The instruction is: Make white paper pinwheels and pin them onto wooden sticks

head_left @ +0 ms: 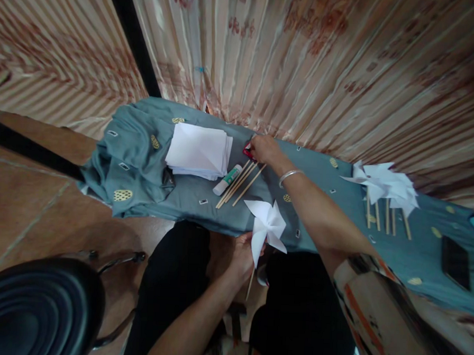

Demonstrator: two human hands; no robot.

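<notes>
A white paper pinwheel [268, 224] on a thin wooden stick is held in my left hand [243, 253], just off the near edge of the bench. The pinwheel hides part of that hand's fingers. My right hand [264, 148] reaches across to a small red box [247, 150], its fingers bent down at the box; whether they pinch anything cannot be made out. Below that hand lie several loose wooden sticks [236, 185], beside a green and white glue stick [228, 180]. To their left sits a stack of white paper sheets [197, 150].
A grey-green patterned cloth [191, 209] covers the narrow bench. Several finished pinwheels [389, 186] lie at the right, near a dark phone [455, 262]. A curtain [247, 56] hangs behind, with a dark pole [135, 39]. A black stool [35, 304] stands at lower left.
</notes>
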